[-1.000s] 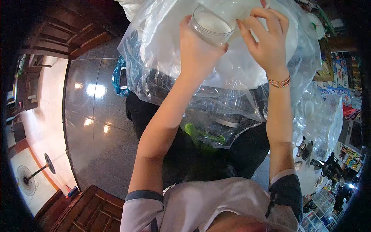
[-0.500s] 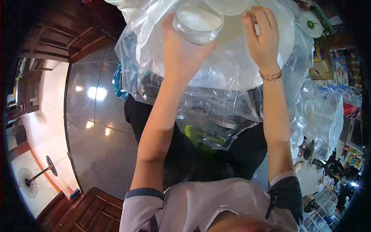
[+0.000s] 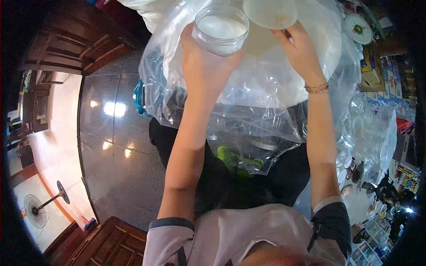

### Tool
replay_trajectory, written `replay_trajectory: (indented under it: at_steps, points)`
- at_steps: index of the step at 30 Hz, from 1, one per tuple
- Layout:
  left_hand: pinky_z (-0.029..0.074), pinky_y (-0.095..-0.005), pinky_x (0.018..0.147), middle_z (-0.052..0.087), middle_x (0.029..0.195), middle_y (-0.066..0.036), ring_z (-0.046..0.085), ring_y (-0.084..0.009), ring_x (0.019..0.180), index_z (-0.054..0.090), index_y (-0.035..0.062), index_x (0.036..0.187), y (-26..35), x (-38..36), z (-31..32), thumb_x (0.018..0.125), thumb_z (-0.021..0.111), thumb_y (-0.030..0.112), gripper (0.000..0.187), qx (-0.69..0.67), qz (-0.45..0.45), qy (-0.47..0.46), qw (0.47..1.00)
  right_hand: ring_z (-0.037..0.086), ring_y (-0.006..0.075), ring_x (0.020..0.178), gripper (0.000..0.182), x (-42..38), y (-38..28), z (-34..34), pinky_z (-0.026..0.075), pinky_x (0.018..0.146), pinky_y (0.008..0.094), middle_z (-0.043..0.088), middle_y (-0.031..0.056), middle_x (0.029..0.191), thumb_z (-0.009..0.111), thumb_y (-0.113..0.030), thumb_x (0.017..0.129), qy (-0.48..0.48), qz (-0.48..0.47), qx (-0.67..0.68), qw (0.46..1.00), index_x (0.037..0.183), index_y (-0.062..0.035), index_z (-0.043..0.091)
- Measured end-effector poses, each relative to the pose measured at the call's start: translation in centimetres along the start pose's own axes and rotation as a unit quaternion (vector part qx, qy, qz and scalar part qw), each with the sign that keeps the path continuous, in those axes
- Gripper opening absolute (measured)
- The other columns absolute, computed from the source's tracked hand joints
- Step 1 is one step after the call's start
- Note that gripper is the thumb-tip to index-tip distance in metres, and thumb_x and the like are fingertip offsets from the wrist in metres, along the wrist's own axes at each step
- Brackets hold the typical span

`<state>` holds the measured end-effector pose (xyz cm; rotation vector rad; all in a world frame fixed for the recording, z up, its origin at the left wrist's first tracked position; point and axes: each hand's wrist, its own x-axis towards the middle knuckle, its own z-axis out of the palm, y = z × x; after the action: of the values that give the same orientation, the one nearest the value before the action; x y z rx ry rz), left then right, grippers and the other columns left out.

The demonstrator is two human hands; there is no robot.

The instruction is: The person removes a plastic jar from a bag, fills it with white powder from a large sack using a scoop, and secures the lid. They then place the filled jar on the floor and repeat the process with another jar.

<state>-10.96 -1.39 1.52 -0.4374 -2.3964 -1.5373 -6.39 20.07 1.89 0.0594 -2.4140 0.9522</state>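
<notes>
My left hand grips a clear round plastic jar with white content, open mouth facing the camera, held above a large clear plastic bag. My right hand holds a round translucent lid just to the right of the jar, apart from its rim. A beaded bracelet sits on the right wrist. The bag lies over my lap and holds more clear containers, partly hidden by folds.
A green object shows through the bag's lower end. Stacks of clear containers lie to the right beside packaged goods. A polished dark floor spreads left, with a standing fan and wooden furniture.
My right hand has drawn a round lid out of the bag and raised it beside the jar. My left hand has shifted the jar slightly left and up.
</notes>
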Motion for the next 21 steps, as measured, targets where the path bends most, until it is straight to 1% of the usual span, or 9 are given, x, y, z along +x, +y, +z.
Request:
replay_trajectory:
  at_steps: [2,3,6,9,12,14,15,18,21]
  points:
    - [0.047,-0.0395,0.095,0.054,0.123,-0.027,0.058,-0.0369,0.113,0.034,-0.0099,0.134,0.4,0.3,-0.4,0.056,0.087,0.022,0.1,-0.021,-0.042,0.014,0.999,0.058,0.0235,0.082,0.027,-0.3,1.1,-1.6,0.047,0.073,0.0333,0.062,0.012,0.102,0.058,-0.024,0.096,-0.101,0.02,-0.067,0.992,0.109,-0.0007,0.063]
    - [0.048,-0.0397,0.095,0.054,0.123,-0.027,0.058,-0.0372,0.113,0.034,-0.0102,0.134,0.3,0.3,-0.5,0.056,0.087,0.022,0.1,-0.022,-0.031,0.022,0.999,0.058,0.0232,0.08,0.027,-0.6,1.5,-2.3,0.047,0.073,0.0332,0.062,0.0119,0.099,0.058,-0.025,0.096,-0.15,0.033,-0.102,0.983,0.107,0.0001,0.063]
    - [0.048,-0.0403,0.094,0.054,0.122,-0.027,0.058,-0.0382,0.112,0.034,-0.0114,0.133,-0.4,0.8,-0.5,0.056,0.087,0.022,0.099,-0.036,0.006,0.031,0.999,0.058,0.022,0.077,0.03,-0.8,4.0,-1.8,0.047,0.072,0.0319,0.063,0.0125,0.092,0.057,-0.028,0.096,-0.218,0.061,-0.135,0.965,0.101,0.0016,0.062]
    - [0.048,-0.0405,0.095,0.054,0.121,-0.027,0.057,-0.0392,0.112,0.034,-0.0129,0.132,-0.8,1.1,-0.3,0.055,0.087,0.021,0.099,-0.065,0.006,0.015,0.998,0.059,0.0223,0.077,0.032,1.5,2.0,0.7,0.048,0.071,0.032,0.062,0.0131,0.085,0.057,-0.031,0.094,-0.241,0.32,-0.096,0.911,0.094,0.0015,0.06]
    - [0.046,-0.0405,0.097,0.053,0.122,-0.028,0.055,-0.0398,0.115,0.034,-0.0135,0.132,-0.8,1.1,-0.7,0.055,0.085,0.02,0.098,-0.071,-0.024,0.018,0.997,0.063,0.0254,0.083,0.031,4.4,3.5,3.6,0.049,0.072,0.0357,0.064,0.0143,0.089,0.056,-0.032,0.095,-0.258,0.295,-0.177,0.903,0.093,-0.0007,0.06]
    - [0.045,-0.0409,0.099,0.052,0.123,-0.029,0.053,-0.0402,0.117,0.034,-0.0134,0.132,-1.9,1.4,-0.1,0.055,0.084,0.019,0.097,-0.056,-0.015,0.033,0.998,0.065,0.0276,0.089,0.029,5.9,7.2,6.0,0.05,0.075,0.0385,0.066,0.0152,0.093,0.054,-0.03,0.096,-0.254,0.127,-0.32,0.904,0.095,-0.0022,0.062]
    - [0.044,-0.041,0.099,0.052,0.123,-0.029,0.053,-0.0403,0.117,0.034,-0.0132,0.132,-2.2,1.4,-0.1,0.055,0.084,0.018,0.097,-0.07,-0.019,0.03,0.997,0.066,0.0288,0.092,0.029,6.2,8.8,7.0,0.051,0.076,0.0398,0.067,0.0157,0.095,0.053,-0.03,0.096,-0.245,0.042,-0.385,0.889,0.096,-0.003,0.063]
    - [0.044,-0.0412,0.1,0.051,0.124,-0.029,0.052,-0.0405,0.119,0.034,-0.0126,0.132,-2.3,1.6,-0.3,0.055,0.084,0.017,0.096,-0.102,-0.024,0.029,0.994,0.065,0.0309,0.098,0.026,6.9,10.5,8.6,0.052,0.081,0.0423,0.067,0.0156,0.102,0.053,-0.027,0.096,-0.238,-0.132,-0.539,0.797,0.105,-0.0054,0.064]
    - [0.044,-0.0413,0.1,0.051,0.124,-0.029,0.052,-0.0405,0.119,0.035,-0.0116,0.131,-2.1,1.5,-0.9,0.054,0.085,0.016,0.096,-0.111,-0.031,0.031,0.993,0.063,0.0281,0.107,0.028,8.1,9.4,9.6,0.049,0.09,0.0416,0.062,0.0132,0.116,0.055,-0.024,0.092,-0.357,-0.059,-0.546,0.756,0.11,-0.005,0.065]
